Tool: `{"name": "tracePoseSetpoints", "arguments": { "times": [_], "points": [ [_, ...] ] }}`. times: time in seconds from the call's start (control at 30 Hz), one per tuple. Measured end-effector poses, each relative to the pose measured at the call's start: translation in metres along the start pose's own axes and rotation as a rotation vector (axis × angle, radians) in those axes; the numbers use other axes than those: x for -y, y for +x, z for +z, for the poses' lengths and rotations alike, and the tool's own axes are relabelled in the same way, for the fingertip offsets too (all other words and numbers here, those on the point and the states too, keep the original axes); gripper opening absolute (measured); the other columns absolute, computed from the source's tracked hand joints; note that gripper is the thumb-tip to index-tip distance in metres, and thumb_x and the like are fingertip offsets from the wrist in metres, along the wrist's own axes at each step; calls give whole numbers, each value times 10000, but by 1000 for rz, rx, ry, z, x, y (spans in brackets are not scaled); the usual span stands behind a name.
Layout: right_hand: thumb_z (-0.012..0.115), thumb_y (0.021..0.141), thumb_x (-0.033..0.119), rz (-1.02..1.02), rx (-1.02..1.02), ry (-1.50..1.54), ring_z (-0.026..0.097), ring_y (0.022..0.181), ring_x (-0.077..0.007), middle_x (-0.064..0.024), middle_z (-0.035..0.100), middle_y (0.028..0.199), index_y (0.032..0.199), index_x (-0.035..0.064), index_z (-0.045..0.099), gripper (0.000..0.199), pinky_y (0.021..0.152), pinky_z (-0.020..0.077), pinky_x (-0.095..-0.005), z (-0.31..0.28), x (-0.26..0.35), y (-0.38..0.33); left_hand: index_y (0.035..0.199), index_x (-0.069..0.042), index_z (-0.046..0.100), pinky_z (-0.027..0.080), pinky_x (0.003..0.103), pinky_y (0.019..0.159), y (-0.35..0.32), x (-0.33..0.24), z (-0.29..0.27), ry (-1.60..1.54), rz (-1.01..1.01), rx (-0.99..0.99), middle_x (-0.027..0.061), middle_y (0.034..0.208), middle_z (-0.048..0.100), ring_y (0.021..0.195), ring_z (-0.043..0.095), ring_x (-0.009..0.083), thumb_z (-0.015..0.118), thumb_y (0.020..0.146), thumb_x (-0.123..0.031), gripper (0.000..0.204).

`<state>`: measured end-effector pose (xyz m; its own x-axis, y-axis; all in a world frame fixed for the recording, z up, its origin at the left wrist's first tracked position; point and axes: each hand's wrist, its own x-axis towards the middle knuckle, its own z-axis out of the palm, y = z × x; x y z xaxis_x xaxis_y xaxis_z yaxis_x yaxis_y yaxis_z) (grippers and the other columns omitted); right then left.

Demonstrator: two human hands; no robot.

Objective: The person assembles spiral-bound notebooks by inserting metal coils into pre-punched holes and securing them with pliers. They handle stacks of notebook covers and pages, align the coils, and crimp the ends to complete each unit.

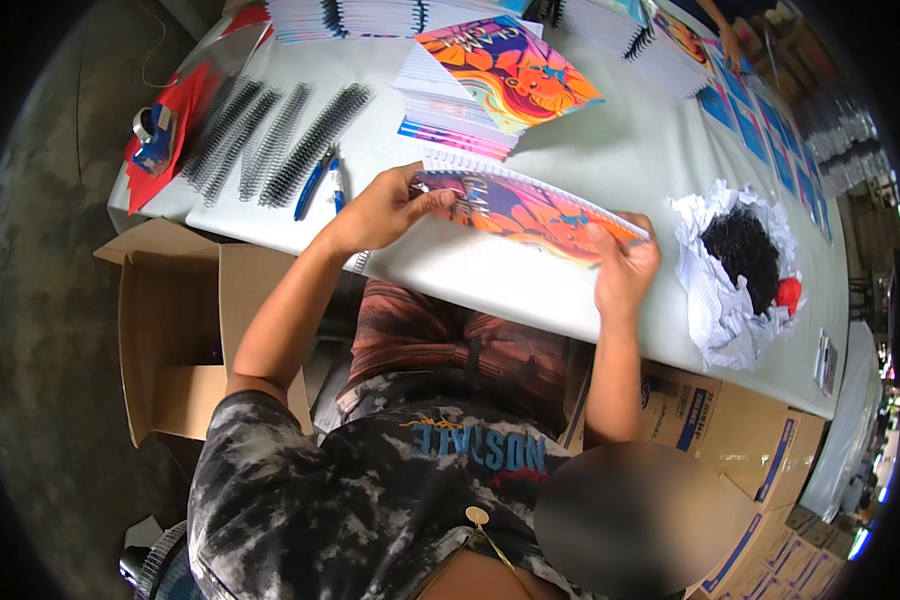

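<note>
Your left hand point(385, 210) and right hand point(622, 268) pinch opposite ends of the colourful unbound booklet point(530, 212); light, floppy, slippery sheets—grip edges.

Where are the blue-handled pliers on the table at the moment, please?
In the head view, the blue-handled pliers lie on the table's left part, just right of the black spiral coils and beyond the left hand.

An open brown cardboard box point(175, 330) stands on the floor at the left, below the bench edge, flaps spread. Under the bench at the right, more brown cardboard cartons point(730, 440) with blue and white printed panels sit stacked, running toward the lower right corner. A small printed card point(825, 362) lies near the bench's right edge.
</note>
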<state>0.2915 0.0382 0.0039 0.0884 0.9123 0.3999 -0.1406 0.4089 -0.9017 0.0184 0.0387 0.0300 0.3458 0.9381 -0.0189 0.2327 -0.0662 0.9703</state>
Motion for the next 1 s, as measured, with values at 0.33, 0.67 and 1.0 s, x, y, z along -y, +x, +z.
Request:
{"name": "tracePoseSetpoints", "arguments": {
  "times": [0.33, 0.67, 1.0],
  "points": [
    [642, 820, 26, 67, 252, -28, 587, 826, -108, -56, 640, 934, 1025, -43, 604, 220, 750, 481, -248, -8, -14, 1, 972, -36, 538, 380, 215, 620, 4, 7, -16, 5, -60, -338, 13, 865, 523, 717, 432, 79, 426, 956, -320, 306],
    [623, 822, -2, 27, 306, -77, 606, 829, -118, -82, 659, 929, 1044, -51, 610, 228, 752, 490, -258, -9, -10, -6, 910, -24, 549, 442, 355, 626, -12, -26, -26, 514, 147, -284, 149, 708, 579, 669, 569, 304, 376, 955, -383, 401],
    [594, 810, -31, -201, 450, -124, 641, 886, -201, -176, 646, 1024, 1069, -52, 602, 260, 789, 496, -287, -7, -4, -2, 858, -20, 546, 407, 237, 610, -1, -26, -35, 117, 80, -178, 20, 710, 534, 682, 502, 105, 539, 912, -238, 225]
  ]
}}
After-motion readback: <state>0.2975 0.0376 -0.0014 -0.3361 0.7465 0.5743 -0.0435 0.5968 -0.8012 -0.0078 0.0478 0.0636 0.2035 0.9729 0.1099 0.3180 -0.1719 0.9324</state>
